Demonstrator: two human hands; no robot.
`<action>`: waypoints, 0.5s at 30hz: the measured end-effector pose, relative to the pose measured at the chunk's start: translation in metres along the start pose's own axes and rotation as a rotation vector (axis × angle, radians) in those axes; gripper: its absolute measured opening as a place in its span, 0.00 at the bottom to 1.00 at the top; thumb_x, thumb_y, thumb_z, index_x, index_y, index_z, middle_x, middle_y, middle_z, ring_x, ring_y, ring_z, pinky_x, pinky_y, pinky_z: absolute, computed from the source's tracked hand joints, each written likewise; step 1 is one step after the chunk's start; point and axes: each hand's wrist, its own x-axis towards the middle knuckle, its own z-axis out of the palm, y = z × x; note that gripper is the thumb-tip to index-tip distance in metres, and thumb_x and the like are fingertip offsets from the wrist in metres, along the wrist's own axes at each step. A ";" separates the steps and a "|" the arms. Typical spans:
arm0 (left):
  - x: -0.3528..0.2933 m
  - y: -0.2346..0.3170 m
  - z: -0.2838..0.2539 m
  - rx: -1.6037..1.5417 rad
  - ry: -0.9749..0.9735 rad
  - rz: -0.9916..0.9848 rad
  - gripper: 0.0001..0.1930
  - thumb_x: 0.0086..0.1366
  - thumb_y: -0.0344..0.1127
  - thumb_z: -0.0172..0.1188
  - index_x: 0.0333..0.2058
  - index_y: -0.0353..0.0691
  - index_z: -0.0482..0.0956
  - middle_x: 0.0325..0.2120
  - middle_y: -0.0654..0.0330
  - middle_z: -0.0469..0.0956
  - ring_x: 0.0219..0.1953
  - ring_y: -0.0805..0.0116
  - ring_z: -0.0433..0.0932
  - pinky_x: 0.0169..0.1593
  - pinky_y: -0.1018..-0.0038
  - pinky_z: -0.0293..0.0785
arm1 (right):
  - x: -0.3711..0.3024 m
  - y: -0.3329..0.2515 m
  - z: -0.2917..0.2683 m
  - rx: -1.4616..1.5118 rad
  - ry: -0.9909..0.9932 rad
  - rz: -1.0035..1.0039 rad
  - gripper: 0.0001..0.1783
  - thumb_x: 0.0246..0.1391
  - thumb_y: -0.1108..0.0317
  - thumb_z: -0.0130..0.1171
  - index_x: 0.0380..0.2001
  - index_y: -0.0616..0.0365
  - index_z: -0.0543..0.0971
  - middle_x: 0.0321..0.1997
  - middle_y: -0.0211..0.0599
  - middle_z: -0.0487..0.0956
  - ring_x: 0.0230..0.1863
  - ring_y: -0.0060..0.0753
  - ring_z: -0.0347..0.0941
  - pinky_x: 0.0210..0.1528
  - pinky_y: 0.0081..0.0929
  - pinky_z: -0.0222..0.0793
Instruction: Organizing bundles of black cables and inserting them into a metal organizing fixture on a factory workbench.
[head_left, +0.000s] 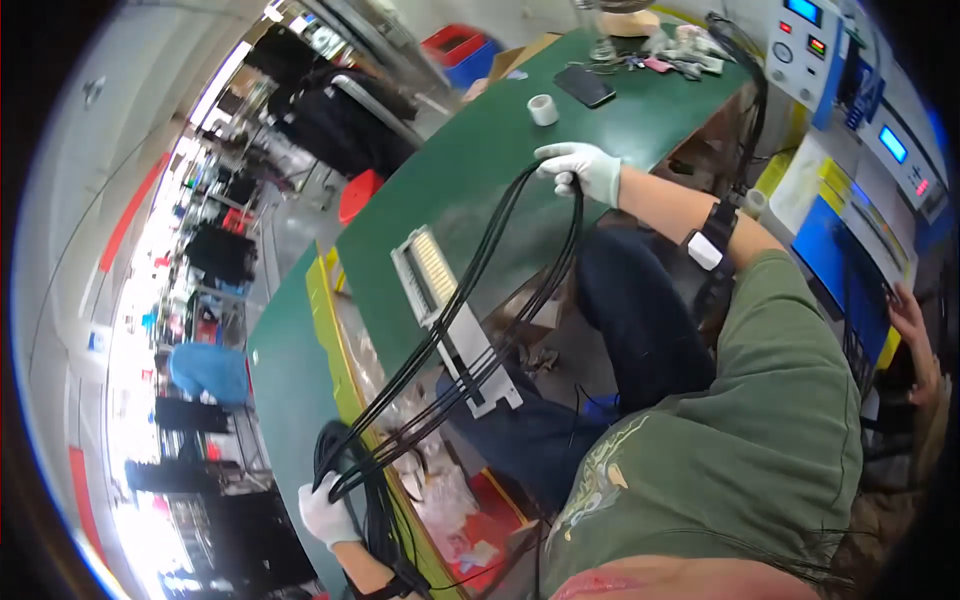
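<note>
While the gloved right hand [585,174] grips one end of a black cable loop [468,287] strung partly over the green table [440,165], the left hand [328,512] grasps the other. Straightening it looks like the step in hand; the next move likely calls for even tension.

Green worktop [440,185], pale slotted metal fixture [437,268] jutting over its near edge, white tape roll [543,110] toward the far end, dark smartphone [585,87] just right of it, crumpled fabric [692,58] at far right.
</note>
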 end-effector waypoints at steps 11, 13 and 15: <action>0.169 0.275 0.203 -0.431 -0.092 0.652 0.18 0.48 0.31 0.65 0.41 0.50 0.86 0.34 0.55 0.77 0.39 0.52 0.78 0.45 0.62 0.75 | -0.008 -0.172 -0.293 -0.752 0.951 -0.474 0.24 0.55 0.59 0.63 0.54 0.55 0.76 0.47 0.38 0.82 0.38 0.33 0.80 0.41 0.32 0.78; 0.174 0.275 0.219 -0.402 -0.089 0.649 0.21 0.47 0.31 0.65 0.44 0.53 0.85 0.36 0.55 0.77 0.41 0.52 0.78 0.46 0.61 0.75 | 0.025 -0.142 -0.263 -1.439 1.420 -0.166 0.30 0.52 0.53 0.65 0.57 0.51 0.75 0.56 0.38 0.78 0.58 0.44 0.73 0.59 0.40 0.70; 0.175 0.287 0.229 -0.328 -0.201 0.568 0.18 0.51 0.33 0.65 0.44 0.53 0.85 0.38 0.55 0.78 0.44 0.53 0.78 0.48 0.63 0.75 | 0.032 -0.126 -0.245 -1.580 1.220 -0.329 0.31 0.51 0.52 0.65 0.57 0.50 0.76 0.59 0.40 0.77 0.61 0.48 0.69 0.63 0.40 0.66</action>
